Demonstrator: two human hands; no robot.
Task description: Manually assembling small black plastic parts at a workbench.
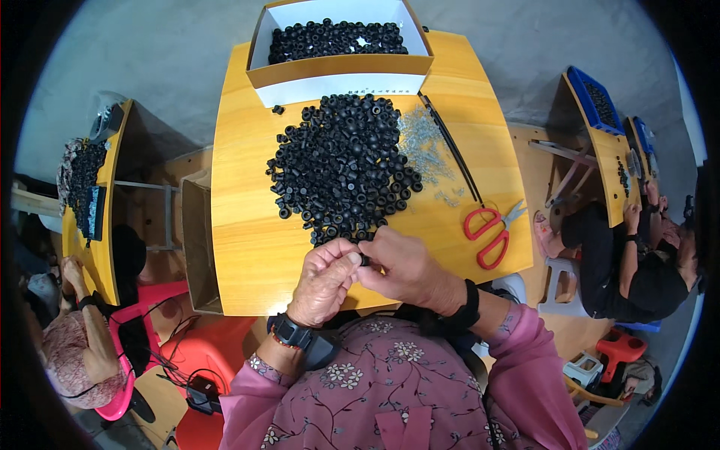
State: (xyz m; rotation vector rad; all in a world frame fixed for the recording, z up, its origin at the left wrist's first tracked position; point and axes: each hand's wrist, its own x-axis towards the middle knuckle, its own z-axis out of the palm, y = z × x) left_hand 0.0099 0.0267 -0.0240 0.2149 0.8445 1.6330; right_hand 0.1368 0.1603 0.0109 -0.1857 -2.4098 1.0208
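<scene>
Both my hands meet over the near edge of the yellow table (251,247). Fingers of my left hand (326,281) pinch a small black rubber-like part (364,259), mostly hidden by the fingertips. My right hand (409,268) is closed at the same part from the other side. Just beyond them spreads a large heap of small round black parts (341,165), some with a hole in the middle. To its right lies a scatter of small clear or silvery pieces (424,146), too fine to name.
Red-handled scissors (491,236) and a thin black rod (454,146) lie on the right. At the back stands a box (337,79) of black parts. A cardboard carton (199,240) is left of the table. People work at side tables (105,225), with a blue tray (596,101) at right.
</scene>
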